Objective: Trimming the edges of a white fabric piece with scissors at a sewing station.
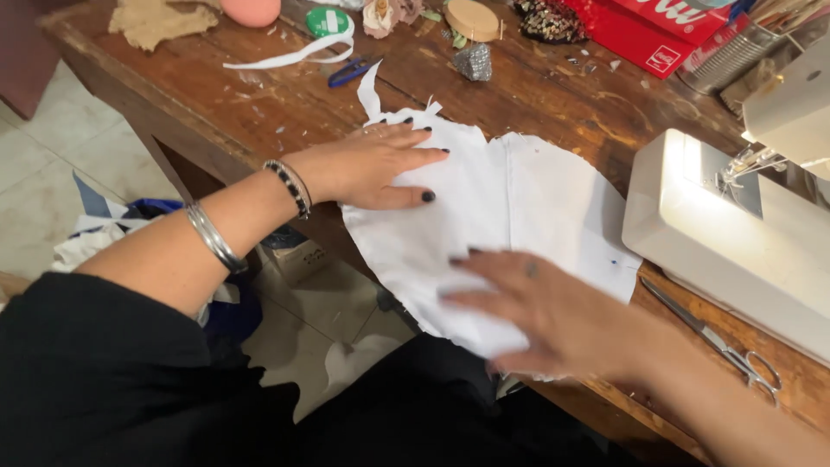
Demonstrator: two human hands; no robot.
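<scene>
Hands flat and open on the white fabric piece (510, 207): left hand (372, 164) pins it to the desk (553, 104), right hand (545, 307) smooths it beside the sewing machine (735, 233); edges look cut, one seam shows, scissors (718, 342) lie idle.

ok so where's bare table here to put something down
Bare wood lies between the white fabric and the silver lump, and left of the left hand toward the table edge. The far edge is crowded. Scissors fill the strip before the sewing machine.
</scene>
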